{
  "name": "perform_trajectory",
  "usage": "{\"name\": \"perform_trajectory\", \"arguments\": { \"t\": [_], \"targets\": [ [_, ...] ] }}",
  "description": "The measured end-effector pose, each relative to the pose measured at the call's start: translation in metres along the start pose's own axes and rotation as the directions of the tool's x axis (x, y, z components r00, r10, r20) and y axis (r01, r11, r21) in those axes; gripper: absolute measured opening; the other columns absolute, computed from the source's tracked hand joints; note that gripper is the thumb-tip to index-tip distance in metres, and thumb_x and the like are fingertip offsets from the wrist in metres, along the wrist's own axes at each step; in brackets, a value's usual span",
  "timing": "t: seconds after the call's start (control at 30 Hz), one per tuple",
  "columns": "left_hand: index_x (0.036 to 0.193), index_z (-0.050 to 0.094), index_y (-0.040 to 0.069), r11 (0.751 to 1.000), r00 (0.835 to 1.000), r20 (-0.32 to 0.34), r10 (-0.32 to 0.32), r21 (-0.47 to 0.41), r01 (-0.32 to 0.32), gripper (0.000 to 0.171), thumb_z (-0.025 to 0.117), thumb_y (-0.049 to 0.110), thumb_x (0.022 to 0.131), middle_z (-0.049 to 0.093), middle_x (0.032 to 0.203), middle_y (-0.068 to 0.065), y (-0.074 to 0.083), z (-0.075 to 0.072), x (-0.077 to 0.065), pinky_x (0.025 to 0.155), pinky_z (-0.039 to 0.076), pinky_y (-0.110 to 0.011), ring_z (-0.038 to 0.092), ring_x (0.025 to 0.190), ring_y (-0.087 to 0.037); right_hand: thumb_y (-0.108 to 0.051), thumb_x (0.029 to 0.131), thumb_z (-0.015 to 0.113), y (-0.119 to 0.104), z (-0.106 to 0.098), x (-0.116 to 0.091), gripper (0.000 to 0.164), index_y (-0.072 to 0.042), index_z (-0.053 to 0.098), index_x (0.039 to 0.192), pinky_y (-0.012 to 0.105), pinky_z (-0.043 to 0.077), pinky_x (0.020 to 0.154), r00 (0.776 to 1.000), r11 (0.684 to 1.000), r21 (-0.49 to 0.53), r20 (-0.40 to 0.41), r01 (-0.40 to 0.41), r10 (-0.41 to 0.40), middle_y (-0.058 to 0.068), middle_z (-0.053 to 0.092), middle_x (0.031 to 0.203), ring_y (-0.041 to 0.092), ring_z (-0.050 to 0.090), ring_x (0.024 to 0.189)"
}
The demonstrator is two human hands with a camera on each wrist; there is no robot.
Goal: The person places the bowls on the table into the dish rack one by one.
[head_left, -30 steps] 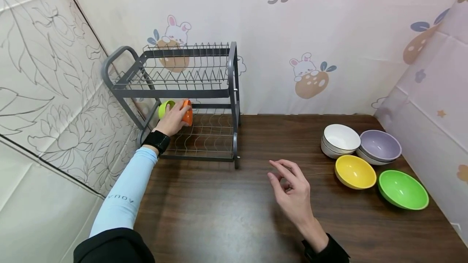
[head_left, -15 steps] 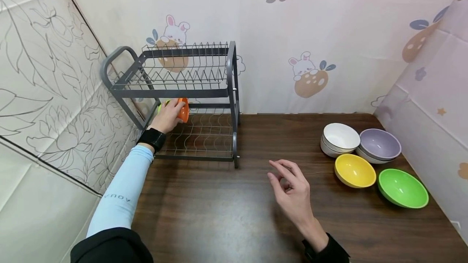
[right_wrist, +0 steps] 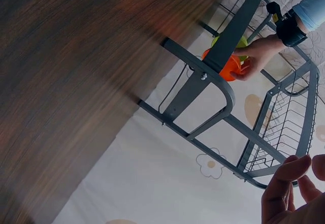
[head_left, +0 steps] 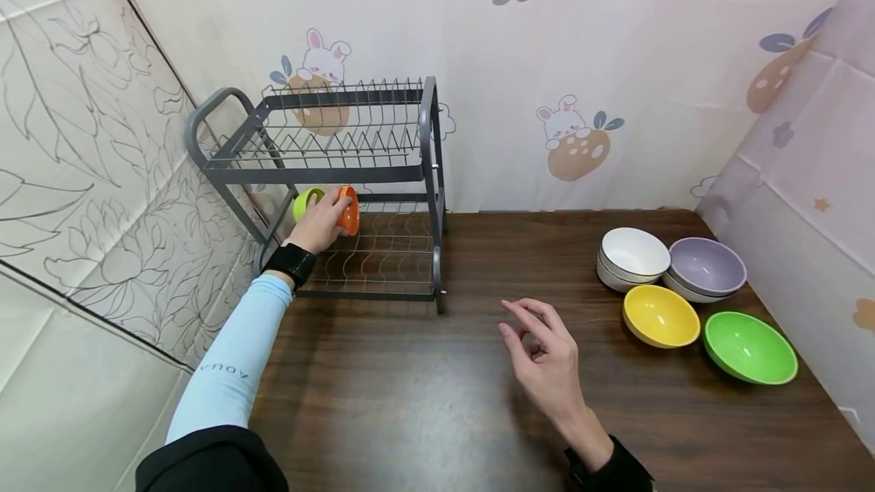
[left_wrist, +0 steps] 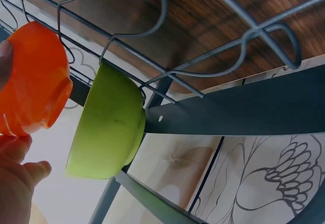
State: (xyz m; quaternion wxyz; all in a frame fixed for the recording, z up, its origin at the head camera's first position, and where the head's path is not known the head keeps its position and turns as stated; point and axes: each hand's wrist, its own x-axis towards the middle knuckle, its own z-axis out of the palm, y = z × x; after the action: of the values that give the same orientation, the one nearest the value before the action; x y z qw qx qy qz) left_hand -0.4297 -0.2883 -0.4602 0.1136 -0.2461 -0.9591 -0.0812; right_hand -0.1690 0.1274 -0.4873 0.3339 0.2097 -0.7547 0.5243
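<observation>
The right hand (head_left: pixel 552 367) is held empty and relaxed over the table (head_left: pixel 403 393). The orange bowl (left_wrist: pixel 35 79) is pinched by the left hand (head_left: pixel 317 226) low in the rack (head_left: pixel 314 175), beside the lime-green bowl (left_wrist: pixel 107 125). Seating appears to be in hand; alignment is required before release.

PLACE: kitchen-like tabletop booth, wider room not shown | dish rack (head_left: pixel 314 175) set on wood-grain table (head_left: pixel 410 386) | stacked bowls (head_left: pixel 636 253) grouped at right | table enclosed by bunny-printed sheet (head_left: pixel 492 112) and floral-patterned sheet (head_left: pixel 102 196)
</observation>
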Motion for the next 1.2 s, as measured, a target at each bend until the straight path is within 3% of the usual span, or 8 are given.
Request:
{"name": "perform_trajectory", "arguments": {
  "t": [0.23, 0.47, 0.63, 0.73, 0.87, 0.97, 1.1, 1.2],
  "targets": [
    [0.142, 0.053, -0.006, 0.999, 1.000, -0.006, -0.027, -0.019, 0.027, 0.071, 0.090, 0.003, 0.083, 0.040, 0.155, -0.032, -0.001, -0.002, -0.002, 0.117, 0.023, -0.074, 0.046, 0.137, -0.050, 0.014, 0.085, 0.079, 0.000, 0.001, -0.001, 0.044, -0.006, 0.077, 0.124, 0.017, 0.044, 0.047, 1.000, 1.000, 0.000, 0.000, -0.006, 0.006, 0.007, 0.067, 0.119, 0.010, 0.060, 0.077],
    [0.137, 0.057, -0.006, 0.997, 0.998, -0.004, -0.058, 0.043, 0.058, 0.069, 0.093, 0.010, 0.081, 0.048, 0.146, -0.028, -0.002, -0.002, -0.002, 0.116, 0.024, -0.073, 0.040, 0.140, -0.046, 0.014, 0.084, 0.080, 0.001, 0.002, -0.001, 0.044, -0.005, 0.077, 0.123, 0.017, 0.044, 0.047, 1.000, 1.000, 0.001, 0.003, -0.005, 0.005, 0.008, 0.067, 0.119, 0.010, 0.059, 0.077],
    [0.144, 0.053, -0.006, 0.996, 0.998, 0.008, -0.068, 0.063, 0.067, 0.077, 0.093, 0.011, 0.081, 0.045, 0.150, -0.030, 0.000, -0.006, -0.003, 0.118, 0.023, -0.072, 0.035, 0.144, -0.046, 0.013, 0.086, 0.079, 0.000, 0.002, 0.000, 0.043, -0.006, 0.077, 0.124, 0.017, 0.045, 0.048, 1.000, 1.000, 0.000, 0.008, -0.011, 0.011, 0.007, 0.066, 0.119, 0.010, 0.060, 0.077],
    [0.150, 0.049, -0.003, 0.995, 0.997, -0.028, -0.075, 0.062, 0.077, 0.080, 0.092, 0.013, 0.084, 0.042, 0.151, -0.031, 0.008, -0.010, -0.007, 0.117, 0.020, -0.074, 0.030, 0.147, -0.049, 0.012, 0.087, 0.079, 0.000, 0.001, -0.002, 0.042, -0.007, 0.077, 0.124, 0.017, 0.045, 0.048, 0.999, 1.000, -0.006, 0.021, -0.026, 0.026, 0.006, 0.066, 0.119, 0.010, 0.060, 0.077],
    [0.149, 0.051, -0.001, 0.997, 0.984, -0.161, -0.077, 0.020, 0.081, 0.071, 0.086, 0.019, 0.091, 0.049, 0.146, -0.028, 0.046, -0.021, -0.022, 0.117, 0.025, -0.071, 0.037, 0.143, -0.048, 0.010, 0.088, 0.079, 0.000, 0.001, -0.005, 0.040, -0.008, 0.078, 0.124, 0.016, 0.046, 0.049, 0.998, 0.999, -0.005, 0.046, -0.050, 0.050, 0.006, 0.066, 0.117, 0.010, 0.060, 0.077],
    [0.134, 0.063, -0.002, 0.999, 0.969, -0.245, -0.035, -0.030, 0.028, 0.049, 0.080, 0.024, 0.096, 0.062, 0.133, -0.022, 0.094, -0.029, -0.040, 0.108, 0.045, -0.059, 0.058, 0.124, -0.040, 0.009, 0.090, 0.078, 0.002, 0.002, -0.006, 0.037, -0.009, 0.079, 0.122, 0.016, 0.047, 0.049, 0.996, 0.998, 0.002, 0.070, -0.061, 0.061, 0.005, 0.066, 0.116, 0.010, 0.060, 0.078],
    [0.098, 0.075, 0.004, 0.996, 0.959, -0.280, 0.050, -0.057, -0.069, 0.017, 0.076, 0.021, 0.099, 0.074, 0.099, -0.011, 0.160, -0.027, -0.070, 0.077, 0.059, -0.043, 0.069, 0.084, -0.026, 0.008, 0.091, 0.077, 0.004, 0.003, -0.005, 0.030, -0.009, 0.080, 0.116, 0.017, 0.048, 0.050, 0.994, 0.998, 0.010, 0.088, -0.060, 0.059, 0.004, 0.068, 0.114, 0.010, 0.061, 0.078],
    [0.082, 0.075, 0.008, 0.995, 0.960, -0.276, 0.044, -0.074, -0.067, 0.016, 0.074, 0.013, 0.097, 0.070, 0.083, -0.003, 0.194, -0.020, -0.097, 0.066, 0.056, -0.036, 0.065, 0.071, -0.019, 0.007, 0.092, 0.077, 0.005, 0.007, -0.006, 0.024, -0.010, 0.081, 0.109, 0.016, 0.048, 0.050, 0.992, 0.998, 0.021, 0.110, -0.059, 0.056, 0.004, 0.069, 0.112, 0.010, 0.062, 0.077]
  ]
}}
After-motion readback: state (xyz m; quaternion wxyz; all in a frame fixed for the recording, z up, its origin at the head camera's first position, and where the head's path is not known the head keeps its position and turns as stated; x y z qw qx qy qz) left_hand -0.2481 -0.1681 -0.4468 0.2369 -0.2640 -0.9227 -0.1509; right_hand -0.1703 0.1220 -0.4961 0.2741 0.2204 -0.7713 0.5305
